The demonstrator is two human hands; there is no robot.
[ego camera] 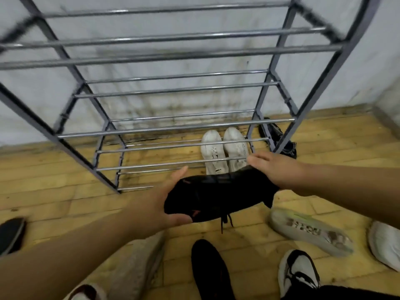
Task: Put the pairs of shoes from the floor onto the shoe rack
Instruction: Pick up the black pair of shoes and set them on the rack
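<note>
A black lace-up shoe [218,194] hangs sideways in front of the grey metal shoe rack [173,126], its laces dangling. My left hand [164,200] grips its left end and my right hand [275,167] presses on its right end. A white pair of shoes [224,150] stands side by side on the rack's lowest tier, at the right, just behind the black shoe. On the floor lie another black shoe [210,271], a grey shoe [311,231] on its side and a black-and-white sneaker [298,271].
A dark shoe [279,137] lies behind the rack's right leg. More shoes sit at the frame edges: a dark one [10,234] at left, a white one [385,243] at right, a grey one [138,263] under my left arm. The floor is wood, the wall white.
</note>
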